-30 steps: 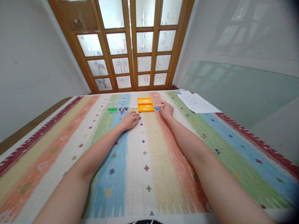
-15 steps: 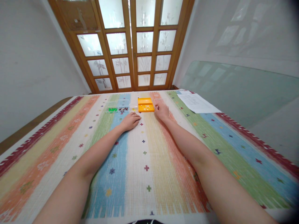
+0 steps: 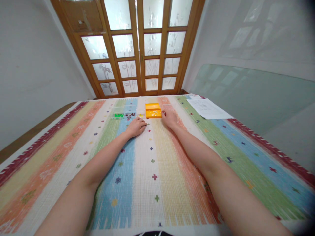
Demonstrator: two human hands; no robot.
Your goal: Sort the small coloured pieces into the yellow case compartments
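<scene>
My right hand (image 3: 169,118) is at the right edge of an open orange box (image 3: 153,106), its thumb and forefinger pinched together. Whatever those fingertips hold, if anything, is too small to make out. Small white pieces (image 3: 154,113) are scattered in the near half of the box. My left hand (image 3: 136,127) lies on the cloth just left of and nearer than the box, palm down with fingers stretched and close together. Beyond it stands an open clear plastic box (image 3: 113,116) whose compartments hold green pieces (image 3: 119,115), dark red pieces (image 3: 130,115) and a few yellow pieces (image 3: 141,115).
A striped tablecloth (image 3: 145,183) covers the table. White paper sheets (image 3: 208,109) with printed lines lie at the far right. Behind the table are wooden doors with glass panes (image 3: 140,65), and a glass sheet (image 3: 246,91) leans at the right wall.
My right hand has shifted slightly left, to the orange box's right edge. My left hand has slid a little to the left. The boxes have stayed in place.
</scene>
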